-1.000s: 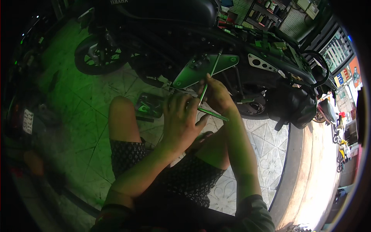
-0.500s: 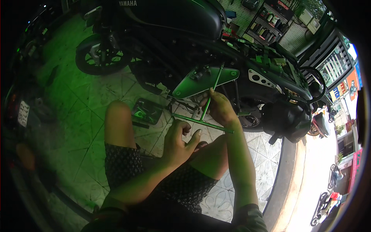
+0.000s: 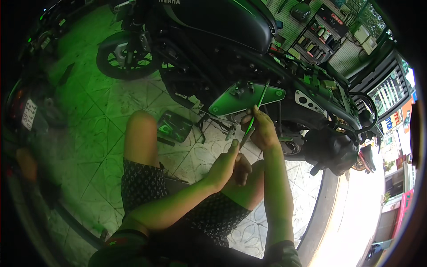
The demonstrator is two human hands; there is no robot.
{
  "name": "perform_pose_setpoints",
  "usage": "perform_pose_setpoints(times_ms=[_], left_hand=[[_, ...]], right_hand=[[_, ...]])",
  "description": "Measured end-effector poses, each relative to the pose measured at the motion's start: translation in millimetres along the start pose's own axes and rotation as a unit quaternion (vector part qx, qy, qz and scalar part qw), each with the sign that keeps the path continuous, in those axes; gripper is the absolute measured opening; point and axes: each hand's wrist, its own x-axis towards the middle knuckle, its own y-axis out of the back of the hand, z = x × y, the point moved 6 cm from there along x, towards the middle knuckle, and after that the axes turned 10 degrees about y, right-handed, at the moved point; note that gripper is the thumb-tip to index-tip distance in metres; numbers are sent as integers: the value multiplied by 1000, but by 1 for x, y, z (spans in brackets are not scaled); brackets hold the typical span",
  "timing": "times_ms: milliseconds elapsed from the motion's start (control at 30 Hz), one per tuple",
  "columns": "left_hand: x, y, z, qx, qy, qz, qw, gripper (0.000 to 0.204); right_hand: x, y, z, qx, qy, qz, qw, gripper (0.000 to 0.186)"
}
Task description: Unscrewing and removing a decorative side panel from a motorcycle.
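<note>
A T-handle wrench (image 3: 262,98) slants up from my hands, its far tip against the motorcycle's frame near the upper edge of a triangular metal plate (image 3: 242,99). My right hand (image 3: 261,127) is closed round the shaft, fingers wrapped just below the plate. Lower and to the left, my left hand (image 3: 227,169) has its thumb up along the end of the wrench's crossbar, with the other fingers curled; part of the bar is hidden there. The dark motorcycle (image 3: 218,26) stands across the top of the view.
On the tiled floor left of my hands lies an open tool case (image 3: 175,127). A black bag-like bundle (image 3: 331,151) is by the rear wheel. Shelves with bottles (image 3: 316,40) stand at the back right. A kerb (image 3: 322,209) runs along the right; another motorcycle (image 3: 31,107) is at left.
The wrench's crossbar has turned, now pointing toward me instead of lying across. My left hand has moved right and up, closing at the bar's end. The whole view has shifted slightly.
</note>
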Motion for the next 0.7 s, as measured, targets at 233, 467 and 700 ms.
perform_pose_setpoints(times_ms=[233, 467, 700], left_hand=[[-16, 11, 45, 558, -323, 332, 688, 63], [6, 37, -31, 6, 92, 63, 994, 34], [-41, 4, 60, 635, -512, 374, 442, 34]], right_hand=[[2, -9, 6, -28, -6, 8, 1000, 30], [2, -2, 2, 13, -10, 9, 1000, 29], [6, -7, 5, -24, -7, 33, 999, 29]])
